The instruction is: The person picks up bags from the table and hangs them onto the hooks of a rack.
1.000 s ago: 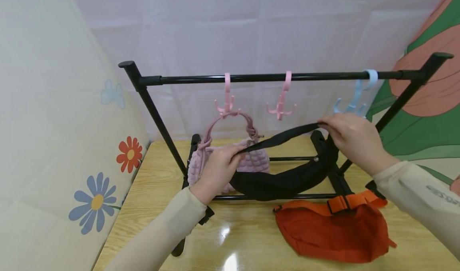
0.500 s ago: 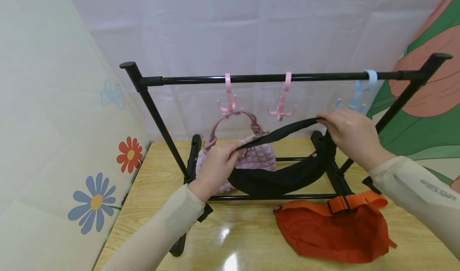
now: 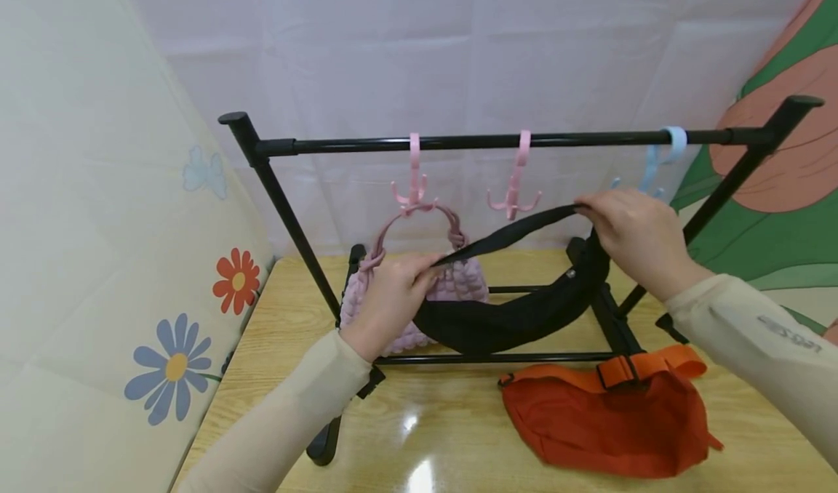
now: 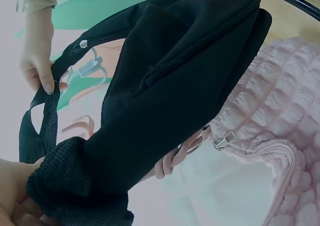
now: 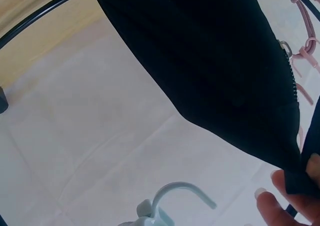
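A black waist bag (image 3: pixel 504 326) hangs stretched between both hands in front of the rack, its strap bowed above the sagging body. My left hand (image 3: pixel 389 300) pinches the strap's left end. At the other end, my right hand (image 3: pixel 638 238) grips the strap, higher than the left and overlapping the blue hook (image 3: pixel 674 144). The left wrist view shows the bag's zip puller (image 4: pixel 83 44) near the far hand. In the right wrist view, fingers (image 5: pixel 272 206) hold the narrow end. Behind my left hand a pink quilted handbag (image 3: pixel 458 282) hangs from a pink hook (image 3: pixel 414 177).
A black rack with a top bar (image 3: pixel 471 142) stands on the wooden table (image 3: pixel 275 377). A second pink hook (image 3: pixel 513 180) hangs mid-bar with nothing on it. An orange-red waist bag (image 3: pixel 609 420) lies at the front right. A flower-printed wall (image 3: pixel 85 246) is at left.
Both hands have lifted the black waist bag slightly, the right hand more, across the blue hook. The pink handbag swung to the right and back.
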{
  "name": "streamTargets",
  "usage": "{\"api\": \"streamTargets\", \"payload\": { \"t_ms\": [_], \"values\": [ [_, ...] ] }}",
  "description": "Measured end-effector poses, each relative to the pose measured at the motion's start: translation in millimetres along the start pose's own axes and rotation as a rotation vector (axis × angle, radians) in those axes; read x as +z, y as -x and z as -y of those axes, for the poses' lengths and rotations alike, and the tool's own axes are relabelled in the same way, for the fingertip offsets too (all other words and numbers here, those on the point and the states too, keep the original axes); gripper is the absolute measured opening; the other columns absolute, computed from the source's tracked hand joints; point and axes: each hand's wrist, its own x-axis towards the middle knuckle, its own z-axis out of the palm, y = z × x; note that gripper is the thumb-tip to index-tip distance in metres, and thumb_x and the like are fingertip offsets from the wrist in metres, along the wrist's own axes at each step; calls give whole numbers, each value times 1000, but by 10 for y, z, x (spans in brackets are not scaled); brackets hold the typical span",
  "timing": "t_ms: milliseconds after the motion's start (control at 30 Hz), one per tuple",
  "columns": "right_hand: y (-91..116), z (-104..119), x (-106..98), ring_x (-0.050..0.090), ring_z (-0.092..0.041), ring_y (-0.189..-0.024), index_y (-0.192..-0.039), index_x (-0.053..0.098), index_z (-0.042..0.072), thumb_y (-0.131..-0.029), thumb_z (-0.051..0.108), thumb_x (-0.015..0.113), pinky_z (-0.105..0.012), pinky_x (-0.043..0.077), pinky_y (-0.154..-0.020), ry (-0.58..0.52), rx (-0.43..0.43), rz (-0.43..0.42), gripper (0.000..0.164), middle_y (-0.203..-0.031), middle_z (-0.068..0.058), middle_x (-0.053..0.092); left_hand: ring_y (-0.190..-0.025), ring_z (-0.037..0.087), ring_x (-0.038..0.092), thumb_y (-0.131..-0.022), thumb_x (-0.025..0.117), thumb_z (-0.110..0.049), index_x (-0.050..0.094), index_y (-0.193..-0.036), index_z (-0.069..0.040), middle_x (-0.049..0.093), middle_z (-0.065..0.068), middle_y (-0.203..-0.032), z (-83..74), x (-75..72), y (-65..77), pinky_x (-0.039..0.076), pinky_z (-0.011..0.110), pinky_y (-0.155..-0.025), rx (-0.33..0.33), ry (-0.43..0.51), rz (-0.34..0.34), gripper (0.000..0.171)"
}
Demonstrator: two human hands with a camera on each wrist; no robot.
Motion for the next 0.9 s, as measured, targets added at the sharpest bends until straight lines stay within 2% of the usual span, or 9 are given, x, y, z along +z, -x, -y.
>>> {"api": "streamTargets", "payload": {
  "t_ms": [200,400,533,700,900],
  "values": [
    [-62,-1,-12,63,-34,-67,-102,70,-2,-86,1,71,-48,49,-52,10,21,9,16,-84,-19,70,-82,26,70,-90,64,4,72,-106,6,72,15,-92,11,-12,-24,54,35,-67,76,-26,-53,18],
    [-109,-16,-16,64,-36,-70,-102,70,-2,-87,1,70,-50,50,-54,7,24,7,15,-87,-20,70,-76,22,70,-90,65,3,72,-107,5,73,15,-92,5,-37,-44,49,31,-59,121,-72,-85,18],
    [-146,-15,-14,64,-37,-74,-102,70,-2,-87,1,70,-51,50,-58,-2,22,2,15,-89,-21,70,-77,23,70,-90,64,3,72,-107,6,73,16,-93,-5,-57,-61,48,30,-57,115,-45,-85,18],
    [-197,-1,-16,65,-39,-78,-103,70,-3,-88,0,69,-53,52,-65,2,29,11,15,-92,-21,70,-82,24,71,-91,64,2,72,-107,6,72,16,-96,4,-79,-78,52,31,-61,106,-39,-84,19],
    [-253,0,-10,65,-39,-79,-103,70,-3,-89,0,67,-52,52,-66,14,35,24,14,-93,-21,71,-88,26,71,-91,64,2,72,-106,6,72,17,-98,15,-100,-103,57,34,-73,124,-71,-93,18]
  ]
}}
